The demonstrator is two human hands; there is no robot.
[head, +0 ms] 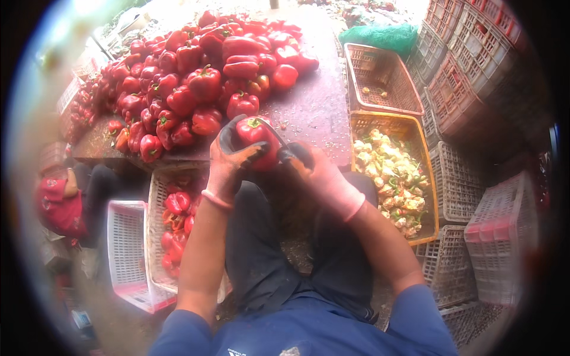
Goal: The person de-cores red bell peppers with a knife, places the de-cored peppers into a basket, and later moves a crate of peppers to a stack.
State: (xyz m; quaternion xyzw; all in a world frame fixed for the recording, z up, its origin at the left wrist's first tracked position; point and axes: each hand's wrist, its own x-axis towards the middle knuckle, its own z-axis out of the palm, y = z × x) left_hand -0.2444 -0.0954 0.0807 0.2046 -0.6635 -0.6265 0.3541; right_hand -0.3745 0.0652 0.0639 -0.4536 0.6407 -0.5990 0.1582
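Observation:
My gloved left hand [232, 155] cradles a red bell pepper [263, 144], its green stem end turned up. In my gloved right hand [314, 167] is a knife [274, 132] with a thin curved blade. The blade lies against the pepper's top beside the stem; whether it has cut in, I cannot tell. Both hands are over the near edge of a reddish table [316, 120], above my lap. A large heap of whole red bell peppers [191, 80] covers the table's left and middle, close beyond my left hand.
At my right, a yellow crate [429, 200] holds pale pepper cores and stems [394, 182]. A faded red crate [383, 109] stands behind it, beside stacked crates [463, 66]. Left of my legs, a white crate [156, 249] contains cut peppers [178, 227]. Another person [62, 207] sits at far left.

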